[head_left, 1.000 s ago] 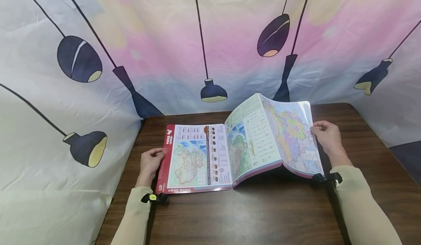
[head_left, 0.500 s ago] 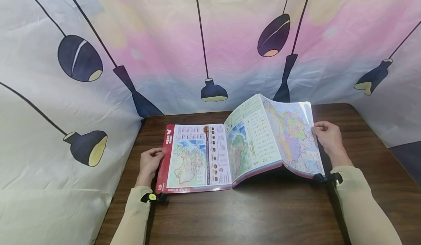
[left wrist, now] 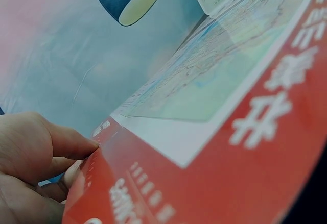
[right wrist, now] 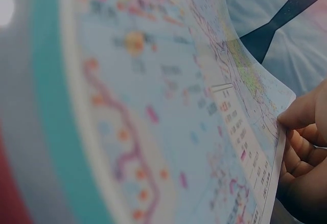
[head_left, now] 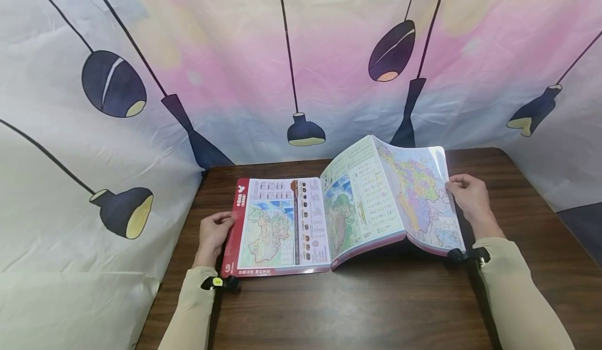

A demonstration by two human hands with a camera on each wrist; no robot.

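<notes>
An open atlas (head_left: pixel 301 224) with colourful maps lies on a dark wooden table (head_left: pixel 376 303). Its red-edged left cover (head_left: pixel 235 230) lies flat. My left hand (head_left: pixel 213 235) grips that cover's outer edge, thumb on top, also seen close up as the left hand (left wrist: pixel 36 168) in the left wrist view. A bundle of glossy pages (head_left: pixel 414 193) arches up on the right side. My right hand (head_left: pixel 470 196) pinches the outer edge of the top page, thumb on the map face; the right wrist view shows the right hand (right wrist: pixel 306 152) on the page edge (right wrist: pixel 278 142).
A cloth backdrop (head_left: pixel 301 62) printed with hanging lamps surrounds the table on the back and both sides. The table's right edge (head_left: pixel 559 224) and front run near the cloth. Bare wood shows in front of the book.
Almost nothing differs. The raised pages and my right hand have sunk very slightly; the left hand has stayed on the cover edge.
</notes>
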